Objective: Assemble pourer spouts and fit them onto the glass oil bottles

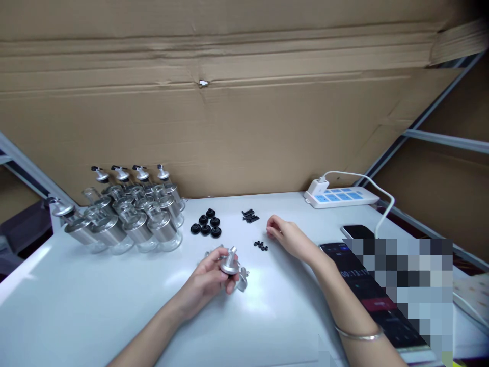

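My left hand (212,278) grips a silver bottle pourer cap (229,264), its narrow stem pointing up. Just beneath that hand, more silver caps (242,280) lie on the table, partly covered by the fingers. My right hand (287,235) is at the right, its fingertips curled together; whether anything small is between them is hidden. Closest to it are a cluster of tiny black rings (261,245) and a little pile of short black tubes (250,216). Several round black stoppers (205,224) sit in a group left of the tubes.
Glass bottles with metal sleeves (133,224) crowd the left side, some topped with pourers (142,173). At the right stand a white power strip (342,197) with a charger and cable, a dark phone (358,232) and a larger screen showing a timer (355,275). Cardboard (244,137) walls the back.
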A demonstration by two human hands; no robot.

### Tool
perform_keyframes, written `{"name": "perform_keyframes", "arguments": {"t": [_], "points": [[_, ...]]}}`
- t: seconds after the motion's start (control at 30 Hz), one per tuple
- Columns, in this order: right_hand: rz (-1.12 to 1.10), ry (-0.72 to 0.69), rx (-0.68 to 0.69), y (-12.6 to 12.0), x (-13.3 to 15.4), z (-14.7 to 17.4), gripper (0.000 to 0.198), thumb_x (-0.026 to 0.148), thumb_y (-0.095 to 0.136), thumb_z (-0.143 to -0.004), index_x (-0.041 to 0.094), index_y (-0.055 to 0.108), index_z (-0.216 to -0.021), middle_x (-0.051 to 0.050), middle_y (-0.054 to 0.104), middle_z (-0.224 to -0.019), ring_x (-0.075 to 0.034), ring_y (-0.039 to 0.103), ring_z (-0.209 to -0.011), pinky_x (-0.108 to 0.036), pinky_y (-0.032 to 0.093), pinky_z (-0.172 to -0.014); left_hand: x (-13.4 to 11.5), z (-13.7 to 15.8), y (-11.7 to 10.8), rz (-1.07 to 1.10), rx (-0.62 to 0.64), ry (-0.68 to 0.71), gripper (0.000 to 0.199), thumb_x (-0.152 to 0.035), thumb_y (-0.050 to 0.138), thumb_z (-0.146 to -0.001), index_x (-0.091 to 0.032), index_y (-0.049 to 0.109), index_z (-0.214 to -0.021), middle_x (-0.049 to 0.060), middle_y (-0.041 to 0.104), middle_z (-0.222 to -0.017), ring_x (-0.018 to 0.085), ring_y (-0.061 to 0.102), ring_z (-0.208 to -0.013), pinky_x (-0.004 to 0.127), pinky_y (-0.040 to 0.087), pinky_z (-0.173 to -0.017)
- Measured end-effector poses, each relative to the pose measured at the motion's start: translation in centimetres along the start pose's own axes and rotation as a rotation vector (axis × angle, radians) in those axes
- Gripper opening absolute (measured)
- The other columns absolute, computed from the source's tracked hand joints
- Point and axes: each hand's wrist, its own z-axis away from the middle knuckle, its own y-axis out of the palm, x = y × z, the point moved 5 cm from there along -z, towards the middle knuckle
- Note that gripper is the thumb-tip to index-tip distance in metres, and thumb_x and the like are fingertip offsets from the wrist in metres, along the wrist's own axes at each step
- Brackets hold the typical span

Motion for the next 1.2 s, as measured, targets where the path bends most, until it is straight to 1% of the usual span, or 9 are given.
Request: {"name": "perform_keyframes", "arguments": {"t": [0.1,0.47,0.7,0.83,0.9,1.0,1.1,1.13,1.2], "points": [[0.036,-0.021,-0.004,-0.2,0.3,0.0,0.013,0.022,0.048,-0.083,0.02,0.059,-0.076,-0.005,0.063,-0.082,-0.017,0.057,-0.069,-0.031,0.045,-0.069,-0.1,0.0,0.0,-0.008,0.007,0.006,0.029,-0.016,0.068,-0.068,-0.019,0.053,-0.092,0.003,0.06,-0.089,0.011,0.054,-0.061,0.027,0.032,-0.063],[0.009,0.046,0.157,0.4,0.5,0.4,0.019,0.011,0.051,-0.074,0.019,0.068,-0.073,-0.005,0.072,-0.079,-0.021,0.065,-0.076,-0.032,0.048,-0.074,0.0,-0.1,-0.2,-0.009,0.02,0.03,0.029,-0.016,0.067,-0.068,-0.018,0.054,-0.094,0.004,0.059,-0.09,0.012,0.054,-0.067,0.026,0.032,-0.061],[-0.033,0.068,0.178,0.8,0.6,0.6,0.023,0.008,0.052,-0.072,0.017,0.067,-0.087,-0.004,0.069,-0.078,-0.018,0.064,-0.073,-0.03,0.048,-0.071,-0.1,-0.1,-0.2,-0.046,0.029,0.012,0.027,-0.017,0.066,-0.069,-0.018,0.053,-0.094,0.002,0.062,-0.08,0.01,0.053,-0.061,0.025,0.033,-0.064],[-0.043,0.064,0.172,0.6,0.6,0.6,0.018,0.013,0.054,-0.076,0.017,0.066,-0.09,-0.004,0.069,-0.077,-0.018,0.063,-0.072,-0.03,0.047,-0.07,-0.1,-0.1,-0.1,-0.043,0.019,0.009,0.029,-0.018,0.067,-0.068,-0.018,0.053,-0.094,0.002,0.063,-0.082,0.01,0.054,-0.062,0.025,0.034,-0.063],[-0.04,0.052,0.106,0.0,0.9,0.4,0.015,0.021,0.053,-0.081,0.017,0.066,-0.088,-0.004,0.067,-0.074,-0.018,0.061,-0.068,-0.03,0.046,-0.068,-0.3,-0.1,0.0,-0.044,0.013,0.01,0.03,-0.018,0.068,-0.067,-0.017,0.054,-0.093,0.002,0.062,-0.084,0.01,0.054,-0.063,0.025,0.034,-0.062],[-0.114,-0.041,-0.077,-0.8,2.6,0.4,0.021,0.03,0.05,-0.086,0.017,0.066,-0.087,-0.003,0.064,-0.068,-0.016,0.057,-0.063,-0.029,0.043,-0.062,-0.5,-0.1,0.1,-0.063,0.023,0.006,0.029,-0.021,0.068,-0.069,-0.015,0.054,-0.093,0.003,0.062,-0.079,0.01,0.053,-0.06,0.025,0.033,-0.061],[-0.268,-0.192,-0.21,-0.7,5.3,1.1,0.023,0.034,0.05,-0.087,0.018,0.067,-0.088,-0.004,0.065,-0.074,-0.016,0.057,-0.066,-0.026,0.042,-0.058,-0.6,-0.3,0.0,-0.1,0.04,-0.01,0.029,-0.024,0.066,-0.07,-0.013,0.055,-0.094,0.003,0.061,-0.074,0.009,0.051,-0.057,0.025,0.033,-0.059],[-0.307,-0.243,-0.219,-0.3,6.3,1.5,0.023,0.033,0.049,-0.089,0.018,0.066,-0.088,-0.005,0.066,-0.076,-0.015,0.058,-0.067,-0.026,0.042,-0.059,-0.6,-0.5,-0.1,-0.115,0.038,-0.019,0.029,-0.024,0.065,-0.07,-0.013,0.056,-0.095,0.003,0.06,-0.072,0.009,0.05,-0.056,0.024,0.033,-0.059],[-0.369,-0.347,-0.156,0.9,8.1,2.3,0.024,0.033,0.048,-0.09,0.018,0.066,-0.093,-0.005,0.065,-0.078,-0.015,0.058,-0.07,-0.025,0.043,-0.059,-0.7,-0.8,-0.3,-0.138,0.024,-0.03,0.032,-0.024,0.064,-0.069,-0.013,0.056,-0.098,0.002,0.058,-0.07,0.009,0.049,-0.056,0.023,0.032,-0.056]]}}
